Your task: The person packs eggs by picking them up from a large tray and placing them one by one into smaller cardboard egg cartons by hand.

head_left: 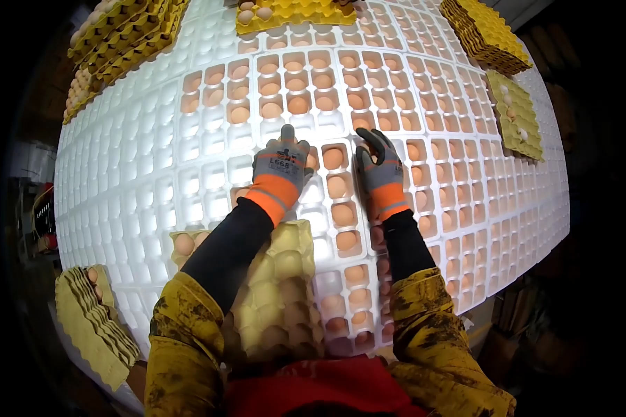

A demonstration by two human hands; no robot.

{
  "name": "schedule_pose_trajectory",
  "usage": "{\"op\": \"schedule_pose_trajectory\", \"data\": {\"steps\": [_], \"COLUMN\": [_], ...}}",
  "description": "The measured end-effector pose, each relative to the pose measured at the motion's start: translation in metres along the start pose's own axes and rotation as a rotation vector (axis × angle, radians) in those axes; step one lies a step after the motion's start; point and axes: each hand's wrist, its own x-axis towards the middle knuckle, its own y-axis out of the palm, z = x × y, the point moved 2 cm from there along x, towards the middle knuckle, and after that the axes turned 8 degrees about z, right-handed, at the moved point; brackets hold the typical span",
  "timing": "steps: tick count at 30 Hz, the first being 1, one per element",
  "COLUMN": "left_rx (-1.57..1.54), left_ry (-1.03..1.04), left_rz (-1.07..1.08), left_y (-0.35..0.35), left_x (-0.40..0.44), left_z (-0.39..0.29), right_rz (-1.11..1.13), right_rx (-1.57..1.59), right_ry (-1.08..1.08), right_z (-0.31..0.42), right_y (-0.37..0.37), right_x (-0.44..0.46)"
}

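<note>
White foam trays (pixel 146 201) with square pockets cover the table, many pockets holding brown eggs (pixel 335 158). My left hand (pixel 282 164), in a grey and orange glove, rests palm down over pockets left of a column of eggs, fingers apart; an egg shows beside its right edge. Just right of that column, my right hand (pixel 380 163) has its fingers curled down over a pocket, and an egg is partly visible beneath them. What its fingertips hold, if anything, is hidden. A pale yellow egg carton (pixel 282 278) lies under my left forearm.
Stacked yellow cartons with eggs (pixel 129 35) stand at the back left, another carton (pixel 295 14) at the back centre. Yellow cartons (pixel 487 35) are stacked back right, near a carton with a few eggs (pixel 518 118). More cartons (pixel 94 323) lie front left.
</note>
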Motion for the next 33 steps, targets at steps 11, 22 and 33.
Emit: {"op": "schedule_pose_trajectory", "data": {"steps": [11,22,33], "left_rx": [-0.918,-1.178,-0.282], "left_ry": [0.067,0.013,0.12], "left_rz": [-0.416,-0.319,0.088], "left_y": [0.032,-0.03,0.05], "left_x": [-0.028,-0.167,-0.435], "left_z": [0.085,0.117,0.112], "right_rz": [-0.028,0.326,0.54], "right_rx": [-0.493,0.157,-0.152], "right_ry": [-0.247,-0.209,-0.451], "right_z": [-0.044,0.126,0.221], "right_y": [-0.026,-0.014,0.126], "right_x": [0.004,-0.111,-0.163]}}
